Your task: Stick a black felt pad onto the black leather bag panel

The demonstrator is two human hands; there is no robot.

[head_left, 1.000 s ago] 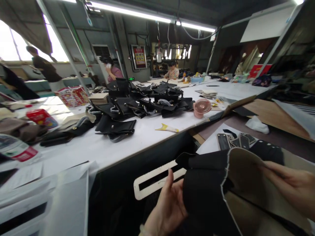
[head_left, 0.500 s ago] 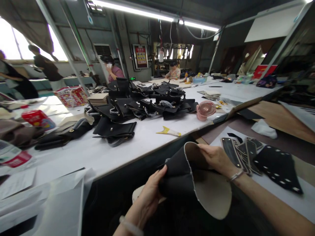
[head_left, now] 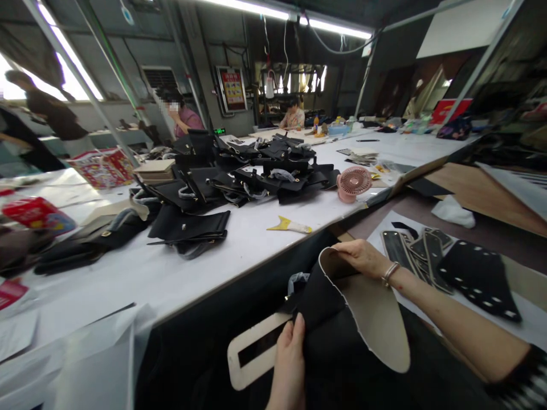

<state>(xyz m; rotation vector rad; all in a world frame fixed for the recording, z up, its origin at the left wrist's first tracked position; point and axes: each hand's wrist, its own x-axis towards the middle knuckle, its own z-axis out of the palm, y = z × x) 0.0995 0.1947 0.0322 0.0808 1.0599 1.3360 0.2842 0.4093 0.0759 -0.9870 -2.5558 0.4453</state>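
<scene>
Between my hands is a black leather bag piece (head_left: 325, 310) with a beige inner side, curled open at its edge. My left hand (head_left: 290, 356) is closed on its lower left part, thumb on top. My right hand (head_left: 361, 256) pinches the upper rim, its fingertips partly hidden by the fold. A pale flat frame with a rectangular slot (head_left: 252, 353) juts out left of my left hand; whether it belongs to the bag piece I cannot tell. Above it shows a handle wrapped in clear film (head_left: 298, 280).
Black bags (head_left: 256, 176) are piled on the white table (head_left: 239, 245), one lying nearer (head_left: 190, 228). A yellow-tipped tool (head_left: 288, 225) and a pink fan (head_left: 354, 183) are by the edge. At right lie dark straps (head_left: 416, 256) and a studded black panel (head_left: 478, 279). Other people sit or stand farther off.
The bag piece has turned and opened more toward me, bringing the slotted frame and film-wrapped handle into fuller view. My left hand is lower and farther right. The camera view has shifted.
</scene>
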